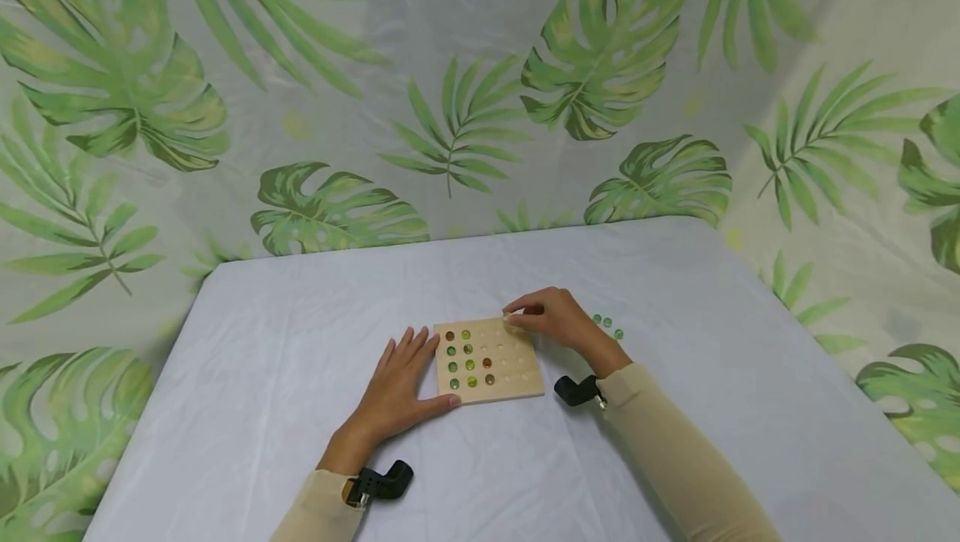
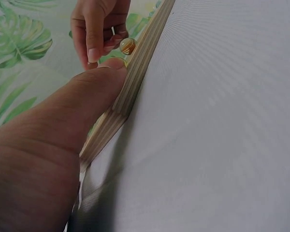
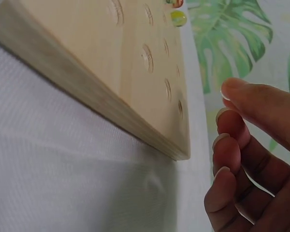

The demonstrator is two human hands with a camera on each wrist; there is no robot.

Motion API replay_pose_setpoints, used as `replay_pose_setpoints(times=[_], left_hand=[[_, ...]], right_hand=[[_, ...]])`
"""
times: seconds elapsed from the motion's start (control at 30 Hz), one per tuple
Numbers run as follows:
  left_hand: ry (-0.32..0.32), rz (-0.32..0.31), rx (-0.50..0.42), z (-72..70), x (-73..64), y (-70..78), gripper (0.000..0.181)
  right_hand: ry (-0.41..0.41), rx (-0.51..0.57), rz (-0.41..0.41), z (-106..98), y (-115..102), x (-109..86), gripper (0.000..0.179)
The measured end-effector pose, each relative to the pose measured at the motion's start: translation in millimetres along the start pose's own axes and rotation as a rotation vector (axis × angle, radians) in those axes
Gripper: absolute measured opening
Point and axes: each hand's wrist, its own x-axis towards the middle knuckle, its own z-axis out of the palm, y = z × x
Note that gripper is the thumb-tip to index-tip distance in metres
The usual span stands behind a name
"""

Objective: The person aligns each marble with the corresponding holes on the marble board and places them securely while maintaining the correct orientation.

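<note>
While the left hand (image 1: pixel 397 388) lay flat with fingers together against the wooden board (image 1: pixel 517 383) (at table centre), the right hand (image 1: pixel 551 318) pinched an amber marble (image 2: pixel 127 46) over its one-o'clock corner. Green marbles (image 1: pixel 607 325) sat at three o'clock.

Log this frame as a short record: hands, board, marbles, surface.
left hand: flat on the cloth, thumb against the wooden board's left edge
right hand: pinches a marble over the board's far edge
board: marbles fill the left columns; the right holes show empty
loose marbles: green, on the cloth right of the right hand
surface: white tablecloth
</note>
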Motion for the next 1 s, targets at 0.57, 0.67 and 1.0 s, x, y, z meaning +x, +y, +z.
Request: replay_pose_setpoints(times=[0.57, 0.67, 1.0], left_hand=[[0.013, 0.002, 0.011, 0.0, -0.3, -1.0, 0.1], [0.02, 0.002, 0.011, 0.4, -0.4, -0.7, 0.1], [0.033, 0.015, 0.006, 1.4, -0.5, -3.7, 0.099]], right_hand=[[-0.016, 0.023, 0.022, 15.4, -8.7, 9.9, 0.019], [-0.02, 0.017, 0.018, 17.9, -11.0, 10.2, 0.019], [-0.04, 0.001, 0.01, 28.7, -15.8, 14.1, 0.017]])
